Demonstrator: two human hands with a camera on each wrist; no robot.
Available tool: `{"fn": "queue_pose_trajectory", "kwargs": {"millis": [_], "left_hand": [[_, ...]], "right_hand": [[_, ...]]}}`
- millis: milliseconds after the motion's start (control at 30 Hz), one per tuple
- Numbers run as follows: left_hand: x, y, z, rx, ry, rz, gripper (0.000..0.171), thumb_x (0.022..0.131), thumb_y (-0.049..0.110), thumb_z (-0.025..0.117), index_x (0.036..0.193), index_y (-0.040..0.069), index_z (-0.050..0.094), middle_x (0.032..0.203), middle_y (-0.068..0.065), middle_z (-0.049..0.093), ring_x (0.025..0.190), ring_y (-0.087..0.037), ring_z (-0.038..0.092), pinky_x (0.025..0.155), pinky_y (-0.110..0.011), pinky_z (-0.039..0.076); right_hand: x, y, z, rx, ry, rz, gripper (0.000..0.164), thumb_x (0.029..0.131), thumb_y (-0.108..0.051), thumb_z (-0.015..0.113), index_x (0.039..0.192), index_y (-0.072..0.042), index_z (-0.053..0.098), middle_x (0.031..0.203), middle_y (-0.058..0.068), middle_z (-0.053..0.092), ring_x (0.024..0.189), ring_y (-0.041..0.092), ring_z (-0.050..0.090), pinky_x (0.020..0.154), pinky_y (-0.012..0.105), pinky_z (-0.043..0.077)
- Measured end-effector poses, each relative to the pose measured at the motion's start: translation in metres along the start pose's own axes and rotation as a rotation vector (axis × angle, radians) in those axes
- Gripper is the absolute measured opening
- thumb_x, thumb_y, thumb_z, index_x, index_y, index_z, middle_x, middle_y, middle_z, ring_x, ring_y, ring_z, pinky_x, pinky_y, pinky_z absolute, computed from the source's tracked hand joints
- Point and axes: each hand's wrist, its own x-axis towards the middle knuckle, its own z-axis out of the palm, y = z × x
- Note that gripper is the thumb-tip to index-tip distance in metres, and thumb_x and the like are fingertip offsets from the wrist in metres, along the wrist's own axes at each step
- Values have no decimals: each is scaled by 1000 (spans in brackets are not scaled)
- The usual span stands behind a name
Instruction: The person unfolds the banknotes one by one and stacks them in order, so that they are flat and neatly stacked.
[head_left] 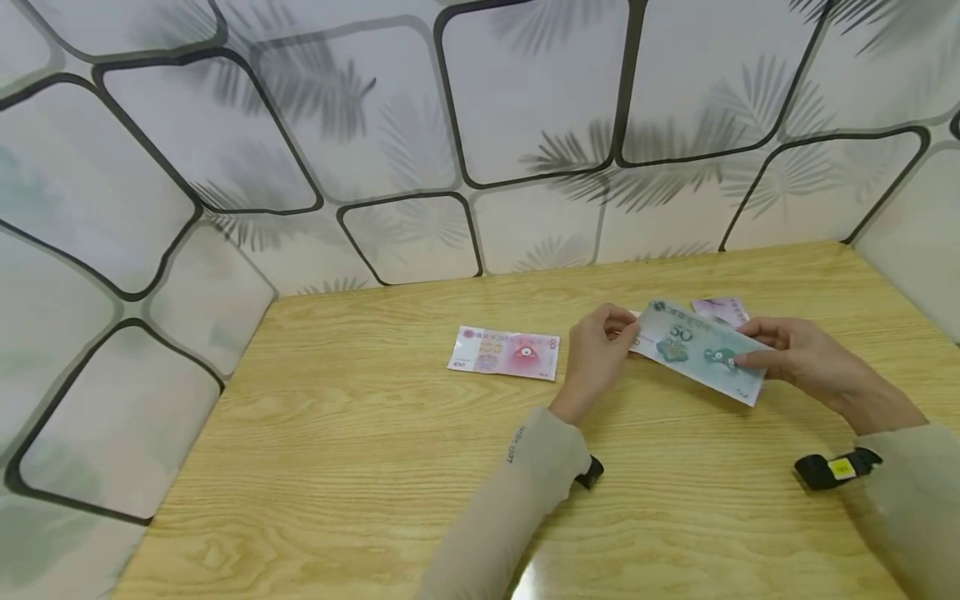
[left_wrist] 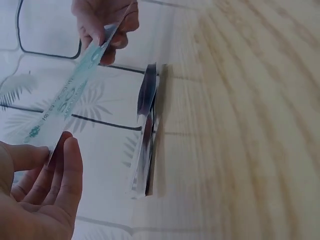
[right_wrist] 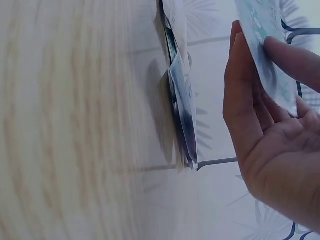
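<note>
The green note (head_left: 693, 354) covers the lower part of the purple note (head_left: 723, 307) behind it and some of the right hand's (head_left: 813, 371) fingers. Some fingertips of the left hand (head_left: 600, 354) are hidden too. Small print on the pink note (head_left: 504, 353) is too small to read, as is the lettering on the left sleeve (head_left: 517, 446). The left sleeve runs off the bottom edge; the right sleeve (head_left: 911, 483) leaves the frame as well.

In the left wrist view, both hands are cut off, and the papers (left_wrist: 146, 105) on the table (left_wrist: 240, 150) stand too edge-on to count. In the right wrist view, the top edge cuts the green note, and the wood grain is blurred.
</note>
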Motion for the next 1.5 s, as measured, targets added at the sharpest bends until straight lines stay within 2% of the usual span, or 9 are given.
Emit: {"fn": "queue_pose_trajectory", "kwargs": {"millis": [133,300,433,633,900,1000,1167,1367,1500], "left_hand": [[1,-1,-8,-94,-4,-67,10,96,-5,65,105,-2,67,83,-8,70,69,-10,65,71,-43,62],[2,-3,-18,-99,-35,-135,24,96,-6,65,118,2,68,91,-8,71,77,-17,69,72,-42,62],[3,-4,-25,-123,-58,-176,30,96,-8,63,123,3,68,94,-5,67,74,-16,67,72,-42,62],[4,-4,-32,-188,-63,-203,35,95,-12,61,127,2,67,90,-4,61,66,-14,60,75,-49,61],[7,-10,-43,-202,-55,-221,31,96,-10,59,125,-2,67,88,-7,61,68,-15,61,73,-46,62],[9,-12,-48,-175,-62,-218,31,96,-7,60,126,-1,67,93,-9,64,76,-15,63,72,-42,62],[9,-12,-58,-180,-103,-202,40,95,-7,61,134,2,63,106,-9,67,87,-14,64,71,-36,62],[7,-12,-67,-159,-133,-202,51,92,-10,59,139,9,62,110,-6,60,80,-12,58,66,-31,59],[6,-13,-74,-131,-127,-206,52,92,-9,59,139,14,63,112,-5,57,78,-12,55,65,-31,55]], "right_hand": [[1,-1,1,4,-21,1,20,100,10,53,104,-8,62,96,2,70,80,17,70,64,32,59],[2,2,1,181,-113,-59,28,102,13,47,108,-9,63,96,8,72,79,19,71,60,31,59],[3,5,1,321,-179,-111,35,102,15,43,115,-10,64,102,9,70,84,21,71,63,32,61],[7,9,2,448,-259,-153,45,104,15,35,124,-11,66,111,10,67,91,24,71,69,35,62],[12,10,8,534,-306,-206,56,103,18,28,129,-11,68,119,8,65,98,25,70,74,37,62],[14,9,12,535,-315,-204,56,103,18,28,129,-11,69,115,11,68,96,25,71,74,37,62],[15,5,19,486,-257,-173,53,105,14,33,126,-17,70,112,9,68,91,23,72,72,34,62],[18,0,28,420,-205,-182,54,104,13,38,130,-23,68,121,0,64,96,21,69,70,34,62],[22,-3,34,391,-192,-191,51,103,14,42,132,-18,67,125,-2,62,98,21,69,68,36,62]]}}
